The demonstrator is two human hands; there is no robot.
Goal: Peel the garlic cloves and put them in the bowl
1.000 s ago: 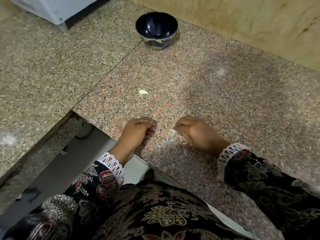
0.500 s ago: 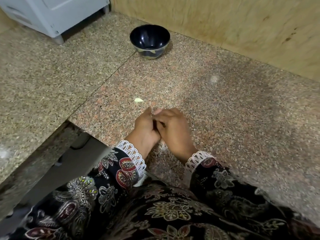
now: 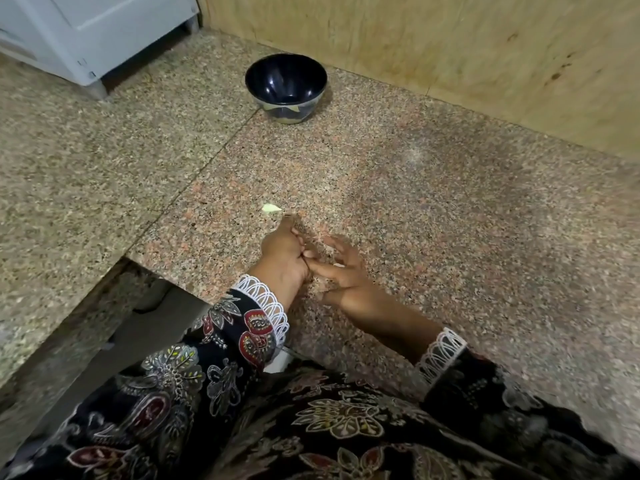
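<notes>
A dark blue bowl point(image 3: 286, 85) stands at the back of the granite counter point(image 3: 433, 209), near the wall. One pale peeled garlic clove point(image 3: 271, 208) lies on the counter's middle. My left hand point(image 3: 282, 258) has its fingers curled, and its fingertips, just right of and below the clove, pinch a thin blurred scrap that looks like garlic skin. My right hand point(image 3: 346, 275) lies beside it with fingers spread and straight, touching the left hand's knuckles and holding nothing I can see.
A white appliance point(image 3: 93, 32) stands at the back left. A wooden wall panel point(image 3: 450, 46) runs behind the counter. The counter's front edge drops into a gap point(image 3: 114, 323) on the left, in front of my patterned sleeves.
My hands came together, then the right one opened and spread its fingers. My left hand moved forward toward the loose clove. The view shifted so the bowl sits lower.
</notes>
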